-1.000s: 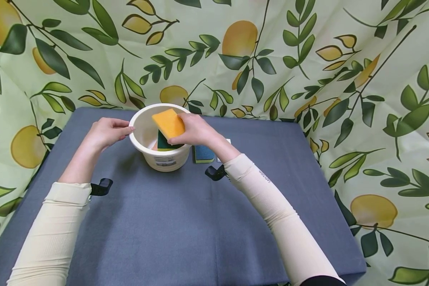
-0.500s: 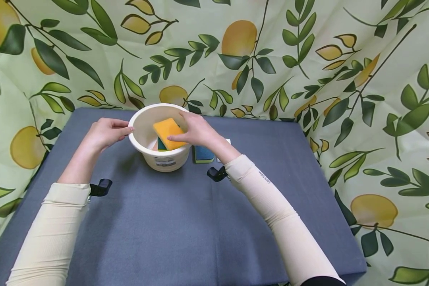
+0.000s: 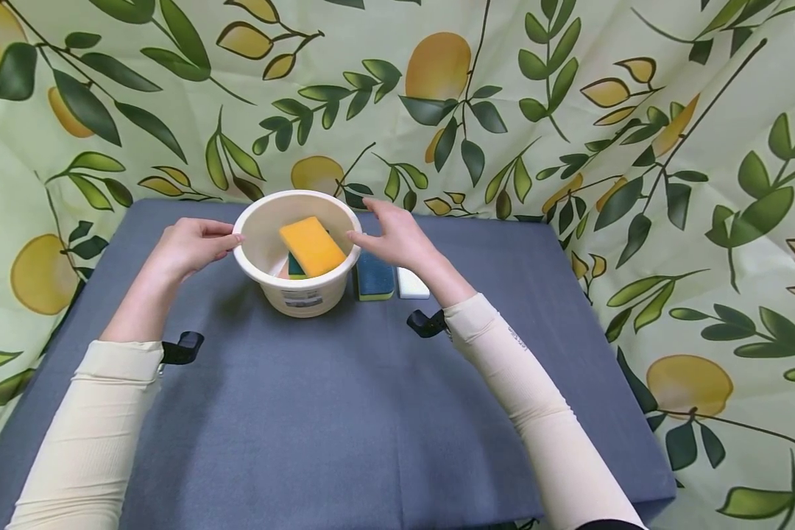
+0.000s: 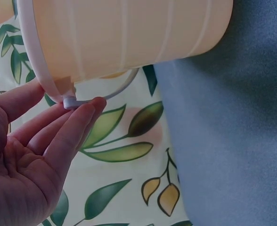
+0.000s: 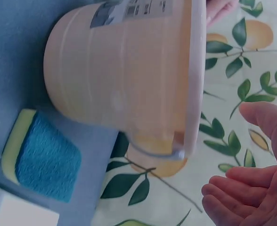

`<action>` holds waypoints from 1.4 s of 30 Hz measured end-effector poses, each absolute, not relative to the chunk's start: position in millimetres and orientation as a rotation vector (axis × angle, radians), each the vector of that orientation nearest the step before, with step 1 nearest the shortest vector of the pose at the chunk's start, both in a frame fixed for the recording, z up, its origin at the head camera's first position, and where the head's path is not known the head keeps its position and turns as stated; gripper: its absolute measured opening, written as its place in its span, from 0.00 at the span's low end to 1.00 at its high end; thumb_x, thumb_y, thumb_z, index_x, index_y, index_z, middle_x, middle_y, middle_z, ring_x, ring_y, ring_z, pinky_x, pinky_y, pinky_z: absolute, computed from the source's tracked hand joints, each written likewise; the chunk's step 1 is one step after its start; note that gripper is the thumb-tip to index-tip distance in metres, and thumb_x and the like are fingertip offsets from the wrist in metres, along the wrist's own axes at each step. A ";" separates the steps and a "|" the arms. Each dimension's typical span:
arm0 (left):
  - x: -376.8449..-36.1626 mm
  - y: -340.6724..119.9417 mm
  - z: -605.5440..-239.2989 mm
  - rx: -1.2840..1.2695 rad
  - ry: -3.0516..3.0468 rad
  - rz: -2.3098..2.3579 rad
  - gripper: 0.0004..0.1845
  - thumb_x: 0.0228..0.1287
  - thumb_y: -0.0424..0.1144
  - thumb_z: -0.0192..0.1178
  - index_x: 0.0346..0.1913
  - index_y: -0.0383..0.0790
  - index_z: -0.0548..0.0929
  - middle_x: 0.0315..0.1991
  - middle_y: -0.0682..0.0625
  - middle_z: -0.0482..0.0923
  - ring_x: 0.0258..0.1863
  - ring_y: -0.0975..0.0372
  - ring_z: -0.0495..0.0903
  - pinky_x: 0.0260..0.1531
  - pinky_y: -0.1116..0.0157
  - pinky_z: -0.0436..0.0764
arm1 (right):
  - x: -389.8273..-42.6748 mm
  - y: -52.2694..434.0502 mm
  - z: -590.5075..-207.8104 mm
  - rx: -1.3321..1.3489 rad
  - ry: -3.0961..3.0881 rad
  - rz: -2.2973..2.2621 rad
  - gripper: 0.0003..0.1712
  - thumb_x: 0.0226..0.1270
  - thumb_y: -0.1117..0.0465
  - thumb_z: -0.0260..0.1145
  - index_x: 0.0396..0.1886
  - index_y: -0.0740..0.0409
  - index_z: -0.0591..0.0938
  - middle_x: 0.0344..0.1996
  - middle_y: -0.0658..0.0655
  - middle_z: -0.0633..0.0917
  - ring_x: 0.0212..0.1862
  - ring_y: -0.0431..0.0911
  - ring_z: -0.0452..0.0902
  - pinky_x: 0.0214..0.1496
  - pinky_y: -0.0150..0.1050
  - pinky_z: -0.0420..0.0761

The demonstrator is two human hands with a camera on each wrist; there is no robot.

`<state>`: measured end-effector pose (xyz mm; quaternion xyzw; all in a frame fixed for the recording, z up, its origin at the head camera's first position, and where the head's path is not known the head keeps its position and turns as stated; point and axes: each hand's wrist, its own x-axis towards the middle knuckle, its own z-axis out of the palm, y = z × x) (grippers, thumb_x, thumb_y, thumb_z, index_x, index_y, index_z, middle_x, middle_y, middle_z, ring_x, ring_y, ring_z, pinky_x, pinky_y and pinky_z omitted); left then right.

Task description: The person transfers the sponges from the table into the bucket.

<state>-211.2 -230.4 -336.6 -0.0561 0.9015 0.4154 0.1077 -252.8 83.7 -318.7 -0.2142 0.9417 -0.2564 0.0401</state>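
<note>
A cream plastic bucket [image 3: 305, 298] with a label and a thin handle stands upright near the table's far edge. My left hand [image 3: 192, 246] pinches its left rim; in the left wrist view the thumb is at the rim and the fingertips touch the handle's hinge [image 4: 71, 102]. Inside the bucket an orange sponge [image 3: 313, 246] lies tilted over a dark green sponge [image 3: 295, 269], which it mostly hides. My right hand [image 3: 397, 237] holds nothing and hovers by the right rim, thumb and fingers apart. In the right wrist view a gap separates it from the bucket.
Right of the bucket lies a blue and yellow sponge [image 3: 375, 278], with a white block [image 3: 412, 283] beside it. Both are on the blue-grey cloth-covered table [image 3: 344, 412]. A leaf-and-lemon patterned curtain [image 3: 371, 96] hangs behind and at the sides.
My right hand has let go of the orange sponge, which now rests lower in the bucket, and has moved right, out past the rim. My left hand stays at the rim.
</note>
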 end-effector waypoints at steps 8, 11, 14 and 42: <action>-211.7 -230.8 -336.6 -0.164 2.664 1.214 0.34 0.69 0.54 0.57 0.66 0.29 0.71 0.59 0.31 0.74 0.53 0.44 0.76 0.59 0.41 0.68 | -254.7 110.1 -329.3 -0.552 2.897 -0.824 0.41 0.67 0.43 0.63 0.73 0.57 0.64 0.68 0.58 0.70 0.66 0.50 0.67 0.63 0.47 0.71; -211.7 -230.1 -336.3 -0.159 2.677 1.208 0.33 0.69 0.53 0.57 0.65 0.29 0.72 0.58 0.31 0.74 0.51 0.45 0.76 0.57 0.41 0.69 | -255.2 119.4 -336.2 -0.499 2.892 -0.813 0.43 0.66 0.43 0.64 0.73 0.58 0.63 0.68 0.58 0.70 0.66 0.51 0.67 0.64 0.48 0.71; -211.5 -230.2 -336.2 -0.151 2.684 1.204 0.33 0.69 0.53 0.58 0.65 0.29 0.73 0.58 0.31 0.75 0.50 0.46 0.77 0.56 0.41 0.69 | -255.0 128.5 -344.7 -0.454 2.894 -0.793 0.43 0.67 0.44 0.63 0.74 0.60 0.62 0.68 0.60 0.70 0.66 0.52 0.67 0.64 0.49 0.70; -211.2 -230.6 -336.5 -0.134 2.693 1.202 0.32 0.69 0.53 0.57 0.64 0.29 0.73 0.57 0.32 0.76 0.50 0.46 0.78 0.55 0.42 0.70 | -247.1 174.1 -413.7 -0.204 2.871 -0.681 0.51 0.62 0.45 0.69 0.73 0.68 0.58 0.70 0.69 0.64 0.70 0.62 0.58 0.69 0.55 0.62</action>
